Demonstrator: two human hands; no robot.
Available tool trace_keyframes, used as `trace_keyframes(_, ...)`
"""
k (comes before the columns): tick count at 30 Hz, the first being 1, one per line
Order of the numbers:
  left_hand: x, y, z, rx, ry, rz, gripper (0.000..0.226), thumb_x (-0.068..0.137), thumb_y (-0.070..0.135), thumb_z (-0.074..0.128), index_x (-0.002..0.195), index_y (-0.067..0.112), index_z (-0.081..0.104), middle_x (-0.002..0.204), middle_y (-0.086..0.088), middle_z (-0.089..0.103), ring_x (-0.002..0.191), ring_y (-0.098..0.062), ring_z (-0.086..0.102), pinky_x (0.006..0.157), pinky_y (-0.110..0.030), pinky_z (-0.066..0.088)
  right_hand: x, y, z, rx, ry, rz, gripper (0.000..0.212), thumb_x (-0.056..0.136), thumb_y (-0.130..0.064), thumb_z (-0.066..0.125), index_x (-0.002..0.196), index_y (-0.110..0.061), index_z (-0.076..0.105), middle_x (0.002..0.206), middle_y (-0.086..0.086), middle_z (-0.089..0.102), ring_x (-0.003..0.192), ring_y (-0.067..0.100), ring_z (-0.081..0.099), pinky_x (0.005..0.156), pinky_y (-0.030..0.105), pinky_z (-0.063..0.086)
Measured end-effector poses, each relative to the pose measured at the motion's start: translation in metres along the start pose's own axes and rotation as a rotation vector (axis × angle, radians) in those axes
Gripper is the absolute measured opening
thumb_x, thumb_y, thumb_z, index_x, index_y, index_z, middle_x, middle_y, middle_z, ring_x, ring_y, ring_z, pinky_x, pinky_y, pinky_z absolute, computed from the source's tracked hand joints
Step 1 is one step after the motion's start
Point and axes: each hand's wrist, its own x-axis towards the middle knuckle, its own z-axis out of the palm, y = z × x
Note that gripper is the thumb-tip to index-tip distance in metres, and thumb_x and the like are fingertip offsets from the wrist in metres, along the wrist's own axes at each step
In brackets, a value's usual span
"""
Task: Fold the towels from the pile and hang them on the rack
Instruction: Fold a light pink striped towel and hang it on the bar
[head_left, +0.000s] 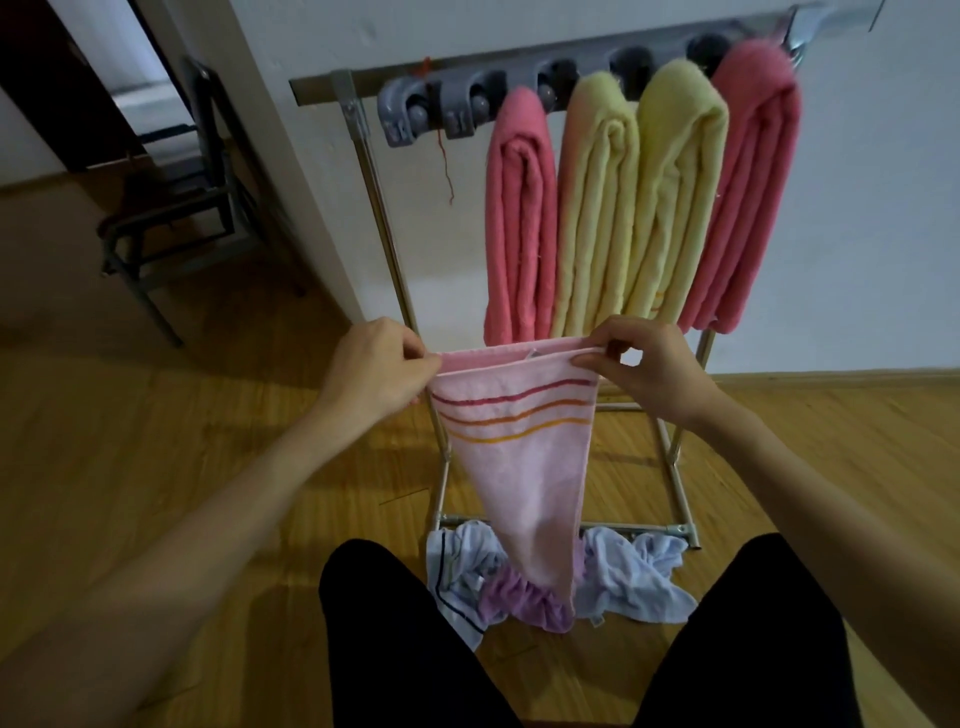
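A pale pink towel (519, 467) with red, orange and yellow stripes hangs doubled over in front of me. My left hand (376, 371) pinches its top left corner and my right hand (644, 364) pinches its top right corner. Its lower end reaches the pile (618, 577) of white and purple towels on the floor between my knees. Behind stands the metal rack (363, 135) with a grey holder bar (447, 104). Several folded towels hang from it: a pink one (519, 218), two yellow ones (597, 208) and another pink one (753, 182).
A dark folding chair (176, 208) stands at the left by a white wall corner (291, 156). The floor (156, 441) is wood. The rack's two leftmost holder slots (405, 114) hold no towel. My black-clad legs (405, 639) fill the bottom of the view.
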Motion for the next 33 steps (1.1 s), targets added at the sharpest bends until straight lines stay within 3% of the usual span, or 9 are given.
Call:
trace_keyframes(4, 0.004, 0.007, 0.001, -0.073, -0.022, 0.05, 0.016, 0.09, 0.013, 0.059, 0.094, 0.013, 0.074, 0.082, 0.005, 0.064, 0.079, -0.009, 0.062, 0.073, -0.027, 0.055, 0.0, -0.006, -0.005, -0.001, 0.02, 0.01, 0.005, 0.084, -0.008, 0.069, 0.086, -0.004, 0.066, 0.076, 0.005, 0.065, 0.072, 0.015, 0.057, 0.067, 0.022, 0.047)
trace_keyframes(9, 0.011, 0.01, -0.002, -0.341, -0.109, 0.034, 0.031, 0.081, -0.007, 0.054, 0.082, 0.018, 0.073, 0.08, 0.006, 0.068, 0.082, -0.009, 0.063, 0.075, -0.03, 0.055, 0.003, -0.008, -0.009, 0.005, 0.037, 0.03, 0.007, 0.084, -0.006, 0.07, 0.088, -0.003, 0.065, 0.078, 0.005, 0.065, 0.071, 0.014, 0.057, 0.069, 0.026, 0.049)
trace_keyframes(14, 0.011, 0.013, -0.006, -0.481, -0.241, 0.157, 0.048, 0.077, -0.014, 0.051, 0.098, 0.025, 0.069, 0.089, -0.002, 0.066, 0.084, -0.016, 0.061, 0.072, -0.029, 0.054, 0.006, -0.012, -0.008, 0.069, 0.109, 0.027, 0.019, 0.087, 0.001, 0.063, 0.099, -0.007, 0.051, 0.082, 0.001, 0.057, 0.07, 0.011, 0.052, 0.066, 0.018, 0.045)
trace_keyframes(16, 0.008, 0.014, -0.009, -0.461, -0.336, 0.259, 0.053, 0.081, -0.011, 0.052, 0.111, 0.031, 0.066, 0.095, 0.002, 0.063, 0.085, -0.008, 0.058, 0.074, -0.022, 0.052, 0.009, -0.011, -0.007, 0.039, 0.108, 0.035, 0.02, 0.089, 0.0, 0.06, 0.107, -0.006, 0.055, 0.085, 0.003, 0.059, 0.072, 0.011, 0.052, 0.068, 0.018, 0.045)
trace_keyframes(19, 0.005, 0.018, -0.012, -0.373, -0.427, 0.361, 0.06, 0.084, -0.011, 0.047, 0.12, 0.035, 0.059, 0.096, 0.001, 0.052, 0.086, -0.002, 0.049, 0.077, -0.009, 0.04, 0.013, -0.009, -0.002, -0.031, 0.075, 0.043, 0.016, 0.089, -0.001, 0.058, 0.102, -0.01, 0.064, 0.083, -0.005, 0.058, 0.073, 0.007, 0.051, 0.069, 0.012, 0.041)
trace_keyframes(24, 0.001, 0.019, -0.013, -0.188, -0.589, 0.412, 0.054, 0.088, -0.01, 0.044, 0.124, 0.026, 0.06, 0.097, 0.007, 0.042, 0.089, 0.009, 0.042, 0.079, -0.005, 0.033, 0.014, -0.013, 0.006, -0.054, 0.065, 0.041, 0.015, 0.087, 0.0, 0.059, 0.097, -0.009, 0.066, 0.081, 0.001, 0.06, 0.074, 0.013, 0.049, 0.068, 0.015, 0.04)
trace_keyframes(28, 0.001, 0.019, -0.009, -0.035, -0.728, 0.383, 0.055, 0.088, -0.008, 0.042, 0.132, 0.022, 0.053, 0.097, 0.013, 0.041, 0.088, 0.019, 0.039, 0.077, 0.0, 0.028, 0.014, -0.018, 0.009, -0.065, 0.056, 0.018, 0.015, 0.086, -0.001, 0.059, 0.094, -0.011, 0.067, 0.078, -0.01, 0.057, 0.073, 0.008, 0.05, 0.068, 0.019, 0.042)
trace_keyframes(31, 0.001, 0.018, -0.005, -0.01, -0.709, 0.291, 0.056, 0.084, 0.007, 0.041, 0.139, 0.02, 0.045, 0.123, 0.001, 0.048, 0.108, 0.003, 0.044, 0.082, 0.002, 0.026, 0.011, -0.021, 0.01, -0.055, 0.042, 0.011, 0.014, 0.086, -0.002, 0.062, 0.095, -0.01, 0.069, 0.078, -0.01, 0.059, 0.071, 0.007, 0.052, 0.068, 0.02, 0.045)
trace_keyframes(33, 0.003, 0.015, -0.003, -0.058, -0.625, 0.242, 0.071, 0.069, 0.017, 0.036, 0.14, 0.014, 0.044, 0.137, -0.006, 0.045, 0.126, -0.013, 0.04, 0.09, -0.002, 0.023, 0.007, -0.021, 0.009, -0.013, 0.027, 0.048, 0.013, 0.085, -0.006, 0.067, 0.097, -0.009, 0.07, 0.08, -0.003, 0.064, 0.07, 0.013, 0.056, 0.069, 0.026, 0.048)
